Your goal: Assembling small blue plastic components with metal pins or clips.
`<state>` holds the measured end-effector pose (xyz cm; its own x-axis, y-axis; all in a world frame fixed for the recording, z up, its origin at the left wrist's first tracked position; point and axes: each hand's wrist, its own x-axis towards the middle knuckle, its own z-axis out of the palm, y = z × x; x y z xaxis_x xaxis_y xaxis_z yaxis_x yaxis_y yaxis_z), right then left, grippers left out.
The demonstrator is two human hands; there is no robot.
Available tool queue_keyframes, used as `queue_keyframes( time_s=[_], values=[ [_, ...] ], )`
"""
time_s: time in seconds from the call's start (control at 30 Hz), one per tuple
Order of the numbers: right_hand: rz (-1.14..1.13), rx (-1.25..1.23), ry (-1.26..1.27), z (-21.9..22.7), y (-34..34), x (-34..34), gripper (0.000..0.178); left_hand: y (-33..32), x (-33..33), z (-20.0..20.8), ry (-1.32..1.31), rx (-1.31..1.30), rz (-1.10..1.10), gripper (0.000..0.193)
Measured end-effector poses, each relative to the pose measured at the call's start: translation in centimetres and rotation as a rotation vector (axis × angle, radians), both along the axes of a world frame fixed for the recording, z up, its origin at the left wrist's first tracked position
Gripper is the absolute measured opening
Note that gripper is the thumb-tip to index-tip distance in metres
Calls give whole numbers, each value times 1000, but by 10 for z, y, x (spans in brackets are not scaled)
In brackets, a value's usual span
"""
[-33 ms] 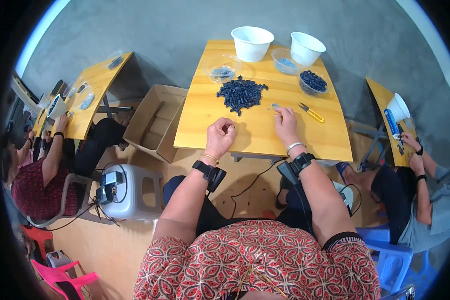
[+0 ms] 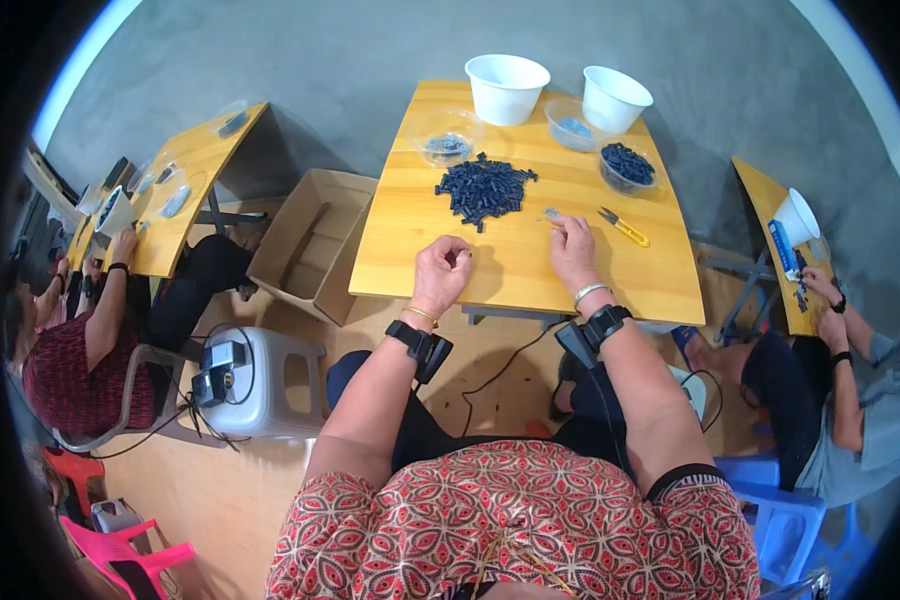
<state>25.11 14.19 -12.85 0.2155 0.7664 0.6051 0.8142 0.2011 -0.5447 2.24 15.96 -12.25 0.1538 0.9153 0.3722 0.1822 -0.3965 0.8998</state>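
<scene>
My left hand (image 2: 442,272) is at the near edge of the wooden table (image 2: 390,255), its fingers curled into a pinch. A tiny dark spot shows at the fingertips, too small to name. My right hand (image 2: 574,252) rests on the tabletop, fingers bent and drawn together. Its fingertips touch or nearly touch a few tiny pale metallic bits (image 2: 548,214); whether it grips one is hidden. Beyond my hands lies a heap of small dark-blue plastic pieces (image 2: 484,190). To the right of my right hand are yellow-handled thread snips (image 2: 626,228).
Clear bowls with small metallic parts (image 2: 446,147) (image 2: 575,128) and a bowl of dark pieces (image 2: 627,166) stand farther back. White tubs (image 2: 507,92) (image 2: 615,100) line the far edge. A cardboard box (image 2: 305,240) sits left; people work at tables on both sides.
</scene>
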Motion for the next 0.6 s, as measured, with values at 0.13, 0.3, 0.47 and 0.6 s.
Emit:
queue_keyframes(
  time_s=[0.13,0.3,0.47,0.6],
  values=[
    [8,-82,-69,6,7,-1,15,0,0,-1,-51,-25,-23,7],
    [42,-211,-211,14,14,-12,9,-1,-4,-3,-88,-22,-34,7],
    [-28,-172,-260,10,12,-12,3,-5,-4,7,-14,21,5,7],
    [-15,-135,-246,-7,17,3,5,-5,-8,6,-32,-36,-63,9]
  ],
)
